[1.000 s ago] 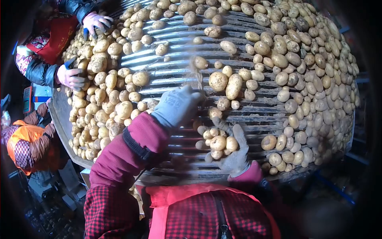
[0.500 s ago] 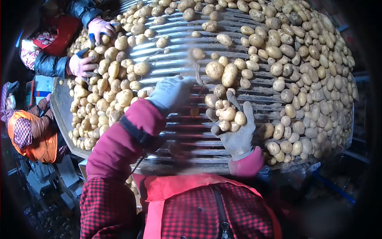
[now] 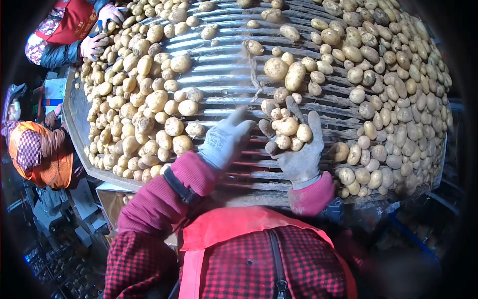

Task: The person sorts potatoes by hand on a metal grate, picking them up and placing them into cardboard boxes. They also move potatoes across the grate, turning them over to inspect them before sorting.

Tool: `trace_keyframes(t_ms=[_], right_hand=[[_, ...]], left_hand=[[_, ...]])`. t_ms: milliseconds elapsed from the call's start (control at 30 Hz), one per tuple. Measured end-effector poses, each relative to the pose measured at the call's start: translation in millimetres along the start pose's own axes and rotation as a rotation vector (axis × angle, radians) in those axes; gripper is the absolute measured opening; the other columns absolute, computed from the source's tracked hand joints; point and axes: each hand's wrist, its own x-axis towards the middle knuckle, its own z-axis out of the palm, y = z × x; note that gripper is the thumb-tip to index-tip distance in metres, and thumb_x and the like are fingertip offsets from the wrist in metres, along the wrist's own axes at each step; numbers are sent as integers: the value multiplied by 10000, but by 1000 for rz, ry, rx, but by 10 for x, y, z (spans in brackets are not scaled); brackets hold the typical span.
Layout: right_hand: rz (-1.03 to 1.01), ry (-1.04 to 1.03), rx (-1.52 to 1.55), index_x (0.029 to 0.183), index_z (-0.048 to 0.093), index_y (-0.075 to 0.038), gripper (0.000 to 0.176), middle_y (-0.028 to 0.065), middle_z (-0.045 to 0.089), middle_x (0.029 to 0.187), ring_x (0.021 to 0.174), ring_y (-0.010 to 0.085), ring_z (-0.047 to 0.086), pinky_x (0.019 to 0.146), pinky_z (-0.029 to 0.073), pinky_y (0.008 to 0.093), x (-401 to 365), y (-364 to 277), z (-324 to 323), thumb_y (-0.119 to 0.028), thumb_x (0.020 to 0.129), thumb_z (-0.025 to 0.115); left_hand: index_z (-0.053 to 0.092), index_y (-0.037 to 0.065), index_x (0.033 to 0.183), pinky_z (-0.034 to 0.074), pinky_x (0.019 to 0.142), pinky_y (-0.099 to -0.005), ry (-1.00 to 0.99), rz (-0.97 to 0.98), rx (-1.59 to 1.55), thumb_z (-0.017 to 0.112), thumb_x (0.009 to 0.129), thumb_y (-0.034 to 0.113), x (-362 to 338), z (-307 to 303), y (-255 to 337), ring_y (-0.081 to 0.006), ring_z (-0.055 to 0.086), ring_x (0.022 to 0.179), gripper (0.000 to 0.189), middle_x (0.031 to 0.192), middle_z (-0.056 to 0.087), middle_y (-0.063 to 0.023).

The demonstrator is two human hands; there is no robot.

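Observation:
My left hand (image 3: pixel 225 139), in a pale grey work glove, hovers over the metal bars (image 3: pixel 219 85) with fingers stretched out and nothing visible in it. Palm up, my right hand (image 3: pixel 301 158) in a dirtier grey glove curls its fingers around a cluster of small potatoes (image 3: pixel 287 126). Just beyond that hand lie larger potatoes (image 3: pixel 295 75) on the bars. A dry stringy stem (image 3: pixel 255 79) stretches across the bars between my hands, towards the far side.
Potatoes are heaped along the left (image 3: pixel 130 144) and thickly on the right (image 3: pixel 398 124). At upper left, a co-worker's gloved hands (image 3: pixel 92 47) touch potatoes. Another person in an orange vest (image 3: pixel 42 154) is beyond the table's left edge (image 3: pixel 74 124).
My left hand has drawn back slightly towards me, its fingers spreading. More potatoes lie to its left. My right hand keeps its cluster. The co-worker's hands appear farther up and left.

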Motion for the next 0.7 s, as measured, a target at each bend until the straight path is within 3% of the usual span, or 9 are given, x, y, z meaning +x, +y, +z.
trace_keyframes(t_ms=[200, 333, 400, 467, 567, 600, 633, 667, 700], right_hand=[[53, -22, 21, 1488, 503, -175, 639, 109, 607, 1353, 1131, 333, 658, 721, 583, 395, -14, 20, 4, -632, 1056, 389], [59, -31, 19, 1484, 514, -180, 629, 105, 605, 1348, 1161, 353, 645, 713, 578, 385, -38, 51, -19, -623, 1047, 420], [65, -44, -43, 1515, 507, -210, 633, 100, 579, 1425, 1188, 330, 627, 718, 553, 354, -32, 56, -55, -622, 1044, 413], [77, -26, -25, 1493, 521, -186, 638, 97, 597, 1389, 1187, 323, 634, 711, 562, 358, -45, 40, -1, -623, 1042, 415], [92, -20, -98, 1485, 523, -166, 655, 91, 608, 1366, 1167, 310, 644, 705, 557, 348, -48, 51, 22, -633, 1037, 417], [102, -11, -74, 1487, 519, -162, 659, 93, 607, 1368, 1162, 310, 646, 704, 557, 348, -51, 49, 16, -633, 1039, 412], [106, -6, -49, 1489, 515, -158, 662, 95, 607, 1370, 1158, 310, 649, 704, 557, 347, -51, 44, 18, -633, 1040, 408], [109, 2, -22, 1491, 511, -154, 665, 96, 606, 1372, 1153, 309, 652, 703, 557, 347, -58, 46, 27, -633, 1042, 403], [92, 31, -37, 1500, 499, -142, 682, 98, 611, 1360, 1140, 302, 660, 680, 564, 355, -64, 65, 69, -637, 1046, 381]], left_hand=[[667, 34, 1176, 589, 695, -331, 145, -40, -192, 689, 836, -63, -42, 152, -159, -238, 717, 934, 355, 1280, 642, -147], [677, 64, 1185, 567, 655, -283, 166, -492, -944, 694, 922, 17, -43, 42, -204, -175, 690, 783, 267, 994, 699, -67], [679, 41, 1189, 580, 646, -265, 205, -613, -1129, 715, 966, 51, -51, -266, -119, -116, 671, 746, 226, 997, 694, -24], [673, 42, 1208, 584, 640, -268, 238, -573, -1024, 720, 950, 33, -140, -408, -40, -111, 674, 775, 263, 1053, 690, -25], [682, 46, 1133, 573, 818, -298, 165, -162, -459, 723, 891, -32, -291, -357, -102, -160, 665, 1017, 258, 1217, 680, -65], [672, 33, 1095, 556, 849, -302, 178, -69, -359, 719, 875, -44, -283, -364, -40, -145, 668, 970, 237, 1213, 672, -62], [706, 85, 1209, 563, 863, -295, 201, -239, -583, 744, 907, 9, -294, -286, -137, -155, 660, 1061, 314, 1226, 693, -56], [702, 67, 1215, 552, 812, -276, 196, -485, -927, 749, 920, 42, -228, -412, -30, -127, 667, 945, 301, 1127, 704, -38], [691, 51, 1231, 543, 770, -266, 258, -530, -1104, 743, 930, 62, -194, -497, 64, -115, 656, 894, 306, 1081, 700, -33]])
